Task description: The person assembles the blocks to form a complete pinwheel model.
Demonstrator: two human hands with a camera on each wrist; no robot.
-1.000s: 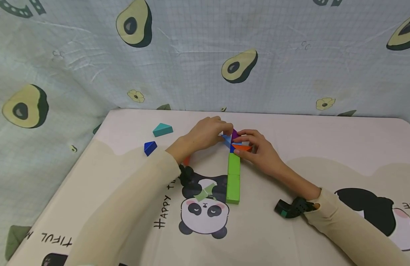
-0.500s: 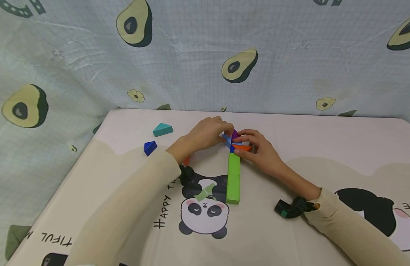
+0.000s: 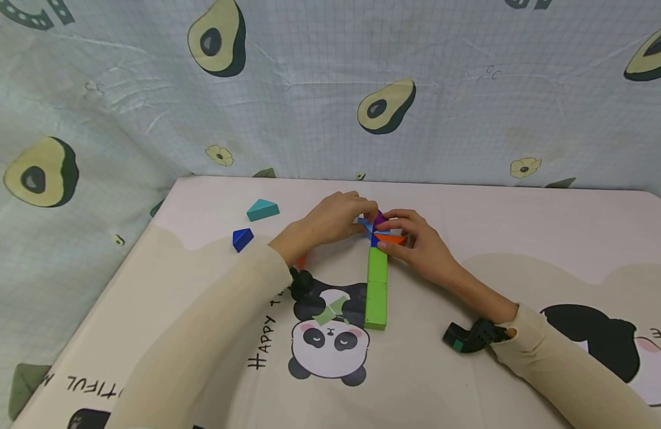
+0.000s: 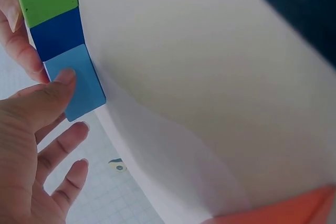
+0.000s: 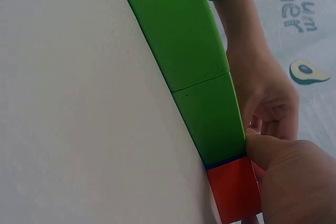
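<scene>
Two green blocks (image 3: pixel 376 286) lie end to end on the table in the head view. Against their far end sits a dark blue block (image 4: pixel 58 34), with a light blue block (image 4: pixel 84 90), an orange triangular block (image 3: pixel 393 238) and a purple block (image 3: pixel 379 218) grouped around it. My left hand (image 3: pixel 338 215) pinches the light blue block, its thumb flat on the outer face. From the other side my right hand (image 3: pixel 420 245) holds the orange block between thumb and fingers, fingertips beside the purple one. Fingers partly hide the purple and light blue blocks.
Left of my left hand lie a teal triangular block (image 3: pixel 263 209) and a dark blue triangular block (image 3: pixel 242 239). Another orange block (image 4: pixel 283 211) is partly covered by my left wrist in the head view. The pale table (image 3: pixel 437 369) ends at a hanging avocado-print cloth (image 3: pixel 309 131).
</scene>
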